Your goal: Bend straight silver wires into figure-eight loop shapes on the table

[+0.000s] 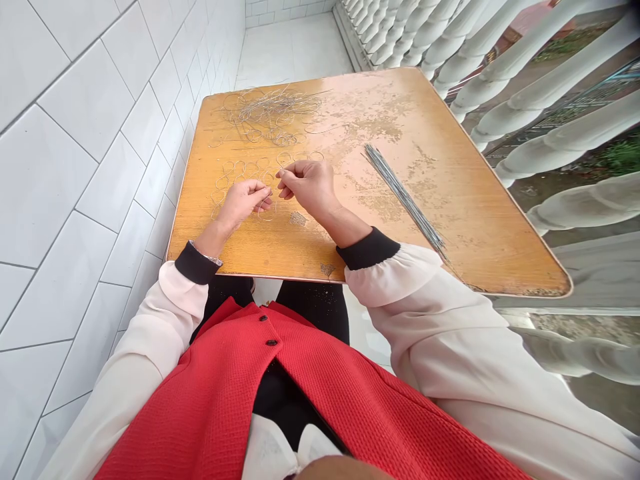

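Observation:
Thumb and fingers of my left hand point(246, 202) are pinched on a thin wire, whose loop point(269, 219) hangs just below the fingertips. Close beside it on the right, my right hand point(309, 185) is closed in a pinch, its fingertips a small gap from the left ones. What sits between the right fingertips is too fine to make out. Around and behind both hands, several bent wire rings point(235, 172) lie on the wooden table point(260, 257). My fingers and palms partly cover some of them.
A tangled heap of thin wire point(275, 110) lies at the table's far left. To the right rests a bundle of straight grey wires point(404, 198), slanting toward the near edge. A white tiled wall point(125, 147) runs along the left, a white balustrade point(550, 150) along the right.

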`<state>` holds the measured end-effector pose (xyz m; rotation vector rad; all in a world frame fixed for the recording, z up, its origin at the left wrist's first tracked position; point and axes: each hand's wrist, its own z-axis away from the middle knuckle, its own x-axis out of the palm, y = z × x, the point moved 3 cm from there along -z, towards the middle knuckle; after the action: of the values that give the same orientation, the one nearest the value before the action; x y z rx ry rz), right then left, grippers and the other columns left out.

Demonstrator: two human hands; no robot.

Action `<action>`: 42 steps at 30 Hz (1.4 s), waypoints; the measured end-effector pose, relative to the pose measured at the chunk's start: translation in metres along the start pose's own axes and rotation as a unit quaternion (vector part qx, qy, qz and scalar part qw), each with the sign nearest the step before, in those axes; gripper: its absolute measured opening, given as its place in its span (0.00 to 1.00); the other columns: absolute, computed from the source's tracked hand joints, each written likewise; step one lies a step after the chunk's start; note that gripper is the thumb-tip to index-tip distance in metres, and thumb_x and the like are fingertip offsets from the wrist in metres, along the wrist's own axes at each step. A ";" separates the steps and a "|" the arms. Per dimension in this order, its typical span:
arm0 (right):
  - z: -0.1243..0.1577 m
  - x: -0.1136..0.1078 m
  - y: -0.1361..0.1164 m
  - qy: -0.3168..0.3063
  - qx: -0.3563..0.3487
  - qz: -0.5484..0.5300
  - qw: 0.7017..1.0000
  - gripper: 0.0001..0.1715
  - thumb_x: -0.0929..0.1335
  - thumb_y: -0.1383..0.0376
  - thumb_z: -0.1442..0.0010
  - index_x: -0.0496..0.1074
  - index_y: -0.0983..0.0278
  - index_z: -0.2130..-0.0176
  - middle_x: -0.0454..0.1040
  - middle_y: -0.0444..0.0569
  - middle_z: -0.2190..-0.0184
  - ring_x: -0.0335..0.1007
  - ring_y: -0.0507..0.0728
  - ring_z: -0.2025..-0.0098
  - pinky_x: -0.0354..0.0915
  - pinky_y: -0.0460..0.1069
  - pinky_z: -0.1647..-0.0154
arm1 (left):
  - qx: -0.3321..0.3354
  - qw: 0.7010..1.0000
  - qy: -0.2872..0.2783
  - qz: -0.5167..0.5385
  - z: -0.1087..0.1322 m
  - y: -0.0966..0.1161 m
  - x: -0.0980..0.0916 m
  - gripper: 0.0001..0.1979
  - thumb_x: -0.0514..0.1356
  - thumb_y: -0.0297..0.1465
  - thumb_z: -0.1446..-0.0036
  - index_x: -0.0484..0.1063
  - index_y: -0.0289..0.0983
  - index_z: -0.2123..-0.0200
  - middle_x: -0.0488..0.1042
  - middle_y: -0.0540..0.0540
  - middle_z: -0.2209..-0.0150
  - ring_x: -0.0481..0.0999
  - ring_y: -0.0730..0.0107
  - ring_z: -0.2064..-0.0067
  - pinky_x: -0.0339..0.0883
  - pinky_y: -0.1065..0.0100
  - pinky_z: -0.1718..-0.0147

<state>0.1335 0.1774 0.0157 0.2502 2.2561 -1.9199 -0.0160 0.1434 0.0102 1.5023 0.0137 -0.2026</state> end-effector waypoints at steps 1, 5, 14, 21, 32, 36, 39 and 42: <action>0.000 0.000 0.000 0.004 0.002 0.006 1.000 0.13 0.72 0.70 0.40 0.72 0.65 0.76 0.74 0.45 0.81 0.69 0.48 0.81 0.67 0.43 0.79 | 0.003 1.000 0.001 -0.004 0.000 0.000 0.000 0.10 0.60 0.27 0.35 0.71 0.35 0.71 0.78 0.49 0.73 0.78 0.78 0.71 0.69 0.73 0.68; -0.002 -0.002 0.003 0.016 0.002 0.026 1.000 0.13 0.71 0.71 0.40 0.72 0.64 0.77 0.73 0.44 0.82 0.68 0.49 0.81 0.69 0.45 0.77 | 0.028 0.999 -0.006 -0.044 -0.003 -0.002 -0.001 0.08 0.67 0.26 0.42 0.72 0.35 0.71 0.76 0.51 0.76 0.75 0.78 0.74 0.65 0.72 0.71; -0.002 -0.007 0.002 0.011 -0.026 0.084 0.996 0.12 0.70 0.68 0.41 0.73 0.64 0.76 0.73 0.45 0.80 0.74 0.53 0.77 0.72 0.49 0.68 | 0.062 0.995 0.016 -0.078 -0.008 -0.007 -0.002 0.07 0.64 0.19 0.44 0.72 0.35 0.72 0.74 0.53 0.75 0.72 0.81 0.77 0.63 0.73 0.73; -0.005 -0.009 0.004 -0.024 -0.026 0.069 0.997 0.13 0.70 0.70 0.40 0.73 0.64 0.77 0.73 0.45 0.80 0.70 0.51 0.79 0.69 0.48 0.72 | 0.038 0.998 0.005 -0.046 -0.005 -0.004 0.000 0.08 0.61 0.17 0.42 0.73 0.34 0.70 0.74 0.53 0.76 0.72 0.82 0.78 0.64 0.74 0.73; -0.005 -0.004 0.007 -0.056 -0.020 -0.005 0.998 0.12 0.71 0.64 0.34 0.76 0.63 0.71 0.76 0.45 0.76 0.68 0.49 0.77 0.66 0.45 0.73 | 0.015 0.999 -0.038 -0.003 0.001 0.002 0.000 0.08 0.62 0.19 0.39 0.73 0.34 0.70 0.74 0.52 0.76 0.71 0.81 0.76 0.63 0.73 0.72; -0.004 -0.007 0.005 -0.042 -0.079 0.084 0.993 0.13 0.70 0.65 0.36 0.75 0.62 0.73 0.76 0.44 0.77 0.70 0.51 0.76 0.67 0.47 0.71 | 0.019 0.999 -0.042 -0.010 0.003 0.005 -0.001 0.09 0.61 0.19 0.39 0.73 0.33 0.72 0.73 0.53 0.77 0.69 0.84 0.76 0.61 0.76 0.73; -0.003 -0.009 0.004 -0.039 -0.107 0.120 0.986 0.12 0.70 0.65 0.36 0.76 0.61 0.72 0.77 0.45 0.76 0.73 0.53 0.74 0.68 0.48 0.69 | 0.021 0.999 -0.034 -0.003 0.002 0.005 -0.001 0.09 0.62 0.19 0.39 0.74 0.33 0.72 0.72 0.53 0.77 0.68 0.84 0.76 0.61 0.76 0.73; -0.004 -0.009 0.005 -0.033 -0.102 0.128 0.986 0.13 0.69 0.64 0.36 0.75 0.61 0.73 0.78 0.46 0.75 0.74 0.54 0.74 0.68 0.49 0.69 | 0.007 1.000 -0.023 0.000 0.002 0.004 0.000 0.09 0.62 0.19 0.39 0.73 0.33 0.72 0.71 0.54 0.78 0.67 0.84 0.77 0.61 0.76 0.72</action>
<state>0.1435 0.1820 0.0136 0.4196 2.2314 -1.5370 -0.0160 0.1422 0.0147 1.5111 -0.0239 -0.2368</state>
